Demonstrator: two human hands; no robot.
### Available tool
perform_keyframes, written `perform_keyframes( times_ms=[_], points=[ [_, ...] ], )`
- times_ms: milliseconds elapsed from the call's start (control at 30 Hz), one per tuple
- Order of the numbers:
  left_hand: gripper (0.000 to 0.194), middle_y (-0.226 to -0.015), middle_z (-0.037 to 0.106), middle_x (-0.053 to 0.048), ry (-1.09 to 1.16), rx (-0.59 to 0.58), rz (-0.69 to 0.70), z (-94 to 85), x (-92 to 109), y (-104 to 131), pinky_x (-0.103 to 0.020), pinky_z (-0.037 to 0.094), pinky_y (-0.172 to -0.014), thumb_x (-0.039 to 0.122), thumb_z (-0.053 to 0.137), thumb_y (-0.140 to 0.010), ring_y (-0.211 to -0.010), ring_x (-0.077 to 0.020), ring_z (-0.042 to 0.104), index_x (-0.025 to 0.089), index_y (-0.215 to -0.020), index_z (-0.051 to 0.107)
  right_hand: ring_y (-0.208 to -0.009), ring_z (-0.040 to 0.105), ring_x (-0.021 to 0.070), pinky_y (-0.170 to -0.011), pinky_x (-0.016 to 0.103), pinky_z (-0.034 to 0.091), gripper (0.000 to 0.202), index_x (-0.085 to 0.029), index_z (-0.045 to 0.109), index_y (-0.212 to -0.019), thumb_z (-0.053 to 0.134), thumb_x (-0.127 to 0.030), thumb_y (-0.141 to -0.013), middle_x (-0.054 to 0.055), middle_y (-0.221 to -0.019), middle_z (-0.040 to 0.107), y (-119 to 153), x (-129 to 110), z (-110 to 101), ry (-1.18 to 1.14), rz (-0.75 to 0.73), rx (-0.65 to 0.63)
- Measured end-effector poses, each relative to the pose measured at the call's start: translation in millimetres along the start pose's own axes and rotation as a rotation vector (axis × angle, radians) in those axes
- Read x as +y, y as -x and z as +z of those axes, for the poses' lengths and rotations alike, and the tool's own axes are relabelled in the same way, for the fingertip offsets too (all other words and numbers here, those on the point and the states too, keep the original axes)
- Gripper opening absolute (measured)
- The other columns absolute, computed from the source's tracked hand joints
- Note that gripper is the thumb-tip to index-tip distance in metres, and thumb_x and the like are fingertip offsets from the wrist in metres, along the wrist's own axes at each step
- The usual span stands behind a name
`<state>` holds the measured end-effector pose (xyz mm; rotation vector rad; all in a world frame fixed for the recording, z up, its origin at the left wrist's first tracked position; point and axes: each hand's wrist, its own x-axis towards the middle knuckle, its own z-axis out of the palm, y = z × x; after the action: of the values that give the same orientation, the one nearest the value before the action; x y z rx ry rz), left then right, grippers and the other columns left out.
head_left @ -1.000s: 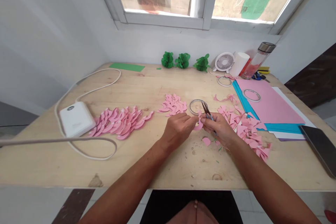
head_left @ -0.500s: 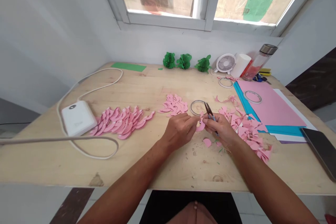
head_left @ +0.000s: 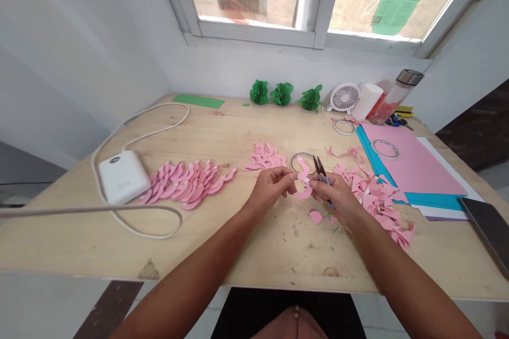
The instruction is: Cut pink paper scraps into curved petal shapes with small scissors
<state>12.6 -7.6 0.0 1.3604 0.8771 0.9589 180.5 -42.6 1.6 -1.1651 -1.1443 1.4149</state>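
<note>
A curvy pink paper piece (head_left: 303, 168) is held up between my two hands. My left hand (head_left: 274, 185) is closed, its thumb and index finger pinching the paper's left side. With thumb and fingertips, my right hand (head_left: 334, 190) grips the paper's right side, and the same hand keeps dark-bladed scissors (head_left: 321, 169), points upward. A roll of tape (head_left: 297, 161) lies flat just behind the paper. Left of it is a small pile of wavy pink cutouts (head_left: 265, 158); a larger overlapping row of pink cutouts (head_left: 191, 183) spreads farther left. Pink scraps (head_left: 376, 196) heap beside my right wrist.
A white power bank (head_left: 124, 177) with a looping cable stands at left. Green paper ornaments (head_left: 281, 94) line the back, near a small fan (head_left: 344, 98) and a glass bottle (head_left: 397, 96). Coloured sheets (head_left: 421, 164) and a phone (head_left: 485, 228) lie at right.
My left hand has drawn slightly left and its fingers have shifted, so more of the pink paper shows between the hands. The scissors stay in my right hand. The view has shifted slightly.
</note>
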Motion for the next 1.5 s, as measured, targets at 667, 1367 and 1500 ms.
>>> perform_keyframes(
  times_ms=[667, 1367, 1500],
  points=[
    [0.021, -0.051, 0.055, 0.002, 0.141, -0.007, -0.087, 6.1, -2.3, 1.7, -0.021, 0.040, -0.047, 0.032, 0.066, -0.068, -0.047, -0.0078, 0.048, 0.014, -0.064, 0.056, -0.042, 0.027, 0.0065, -0.042, 0.022, 0.017, 0.018, -0.017, 0.057, -0.066, 0.061, -0.033, -0.072, -0.007, -0.046, 0.036, 1.8, -1.5, 5.3, 0.230, 0.047, -0.021],
    [0.021, -0.052, 0.055, 0.001, 0.156, -0.043, -0.115, 6.2, 0.2, 1.9, -0.022, 0.040, -0.048, 0.032, 0.065, -0.068, -0.048, -0.0084, 0.048, 0.014, -0.062, 0.056, -0.045, 0.028, 0.0065, -0.044, 0.022, 0.018, 0.017, -0.016, 0.053, -0.064, 0.056, -0.029, -0.074, -0.006, -0.049, 0.036, 0.6, -0.7, 3.8, 0.294, 0.002, -0.027],
    [0.019, -0.054, 0.056, 0.000, 0.150, -0.044, -0.114, 5.7, 0.1, 1.6, -0.022, 0.040, -0.049, 0.030, 0.063, -0.069, -0.049, -0.0092, 0.049, 0.014, -0.062, 0.057, -0.046, 0.029, 0.0066, -0.044, 0.023, 0.018, 0.016, -0.016, 0.054, -0.064, 0.055, -0.029, -0.074, -0.006, -0.049, 0.037, 0.8, -0.8, 3.5, 0.307, -0.004, -0.007]
  ],
)
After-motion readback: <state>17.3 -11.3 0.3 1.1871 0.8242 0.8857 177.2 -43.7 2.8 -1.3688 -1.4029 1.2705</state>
